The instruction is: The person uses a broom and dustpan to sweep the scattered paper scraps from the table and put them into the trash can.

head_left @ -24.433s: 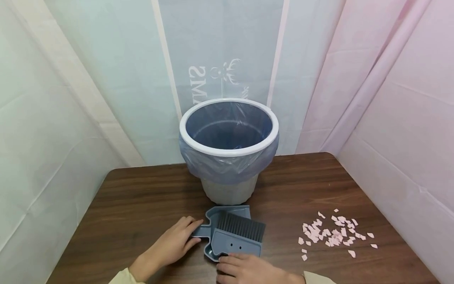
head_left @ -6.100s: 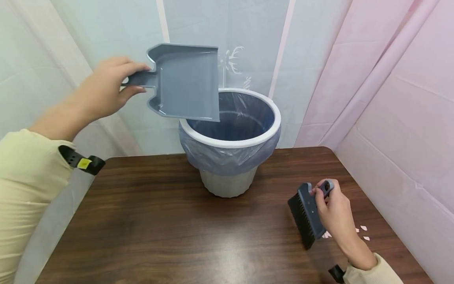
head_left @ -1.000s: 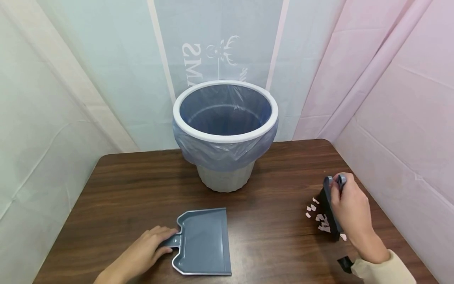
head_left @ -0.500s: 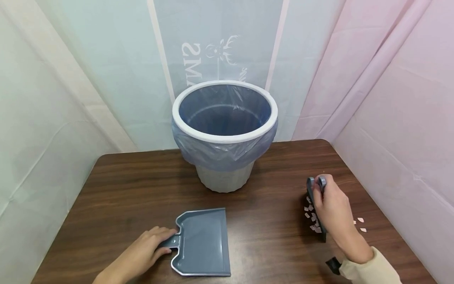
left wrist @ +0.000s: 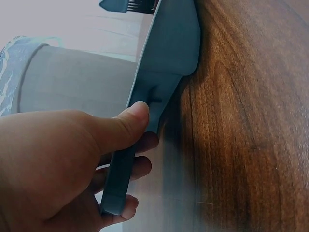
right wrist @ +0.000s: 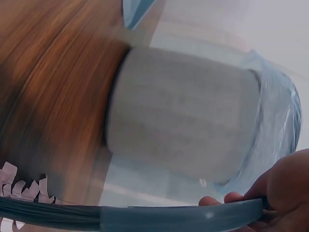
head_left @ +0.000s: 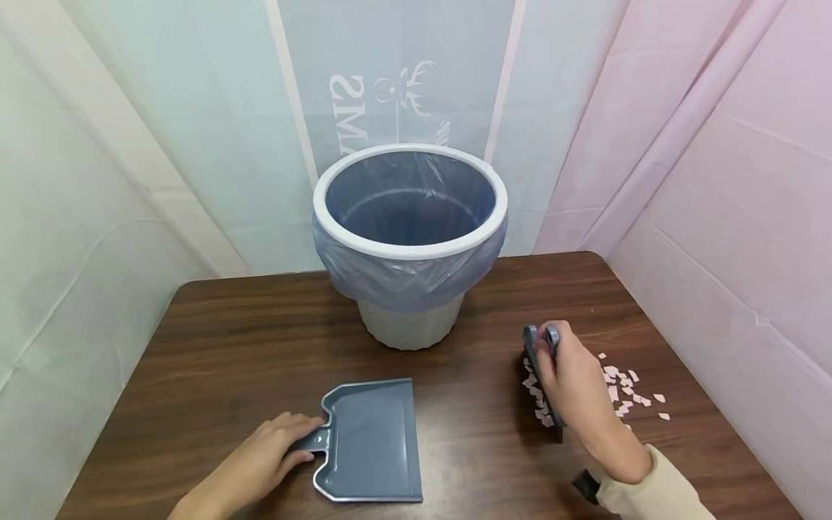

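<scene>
My left hand [head_left: 260,458] grips the handle of a blue-grey dustpan [head_left: 370,442], thumb along its top in the left wrist view. The pan lies flat on the table with its lip facing right, and nothing lies in it. On the right, my right hand [head_left: 577,386] holds a small matching brush [right wrist: 159,218] upright by its handle, dark bristles down at the table. Small pale paper scraps [head_left: 538,412] lie along the brush's left side, while more paper bits [head_left: 627,390] lie spread to the right of my hand, which partly hides them.
A pale bin [head_left: 409,328] with a white rim and a translucent liner stands at the back middle of the dark wooden table [head_left: 260,339]. Light fabric walls [head_left: 734,238] close in the table at the back and both sides.
Over the last second the right hand has drawn the brush leftward, with scraps moving ahead of it, and more scraps show behind. The left hand and dustpan have stayed put.
</scene>
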A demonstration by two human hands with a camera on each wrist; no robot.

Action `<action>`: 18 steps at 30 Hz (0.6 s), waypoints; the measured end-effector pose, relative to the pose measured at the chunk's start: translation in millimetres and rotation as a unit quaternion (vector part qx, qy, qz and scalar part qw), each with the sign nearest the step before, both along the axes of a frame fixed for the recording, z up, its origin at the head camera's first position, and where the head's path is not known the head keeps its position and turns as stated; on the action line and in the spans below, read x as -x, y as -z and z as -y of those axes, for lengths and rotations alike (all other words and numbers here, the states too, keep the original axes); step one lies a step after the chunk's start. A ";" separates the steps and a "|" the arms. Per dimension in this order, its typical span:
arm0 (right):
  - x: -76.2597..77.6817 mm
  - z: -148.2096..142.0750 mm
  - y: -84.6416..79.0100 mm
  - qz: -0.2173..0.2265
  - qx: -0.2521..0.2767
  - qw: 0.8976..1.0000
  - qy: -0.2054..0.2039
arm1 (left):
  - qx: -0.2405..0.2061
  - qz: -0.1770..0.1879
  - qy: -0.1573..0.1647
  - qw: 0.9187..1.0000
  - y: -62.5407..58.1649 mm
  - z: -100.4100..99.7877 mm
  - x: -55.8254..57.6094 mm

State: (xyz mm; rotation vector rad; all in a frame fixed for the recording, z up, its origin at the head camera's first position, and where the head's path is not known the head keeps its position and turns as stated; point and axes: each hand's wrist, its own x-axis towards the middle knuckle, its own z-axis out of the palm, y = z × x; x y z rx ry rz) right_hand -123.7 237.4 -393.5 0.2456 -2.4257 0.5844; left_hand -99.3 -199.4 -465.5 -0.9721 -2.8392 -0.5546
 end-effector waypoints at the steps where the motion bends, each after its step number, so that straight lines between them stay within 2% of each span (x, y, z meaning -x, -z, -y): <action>1: -0.2 3.2 -0.1 0.001 -0.001 1.000 -0.004 | 0.000 -0.004 0.001 1.000 0.0 0.0 -0.1; 9: -2.4 24.4 -0.4 0.006 0.002 1.000 -0.025 | 0.007 0.017 -0.001 1.000 -2.6 -0.8 0.5; 18: -2.5 38.5 -2.1 -0.002 0.017 0.998 -0.053 | -0.002 -0.011 0.006 1.000 -2.0 -1.2 0.5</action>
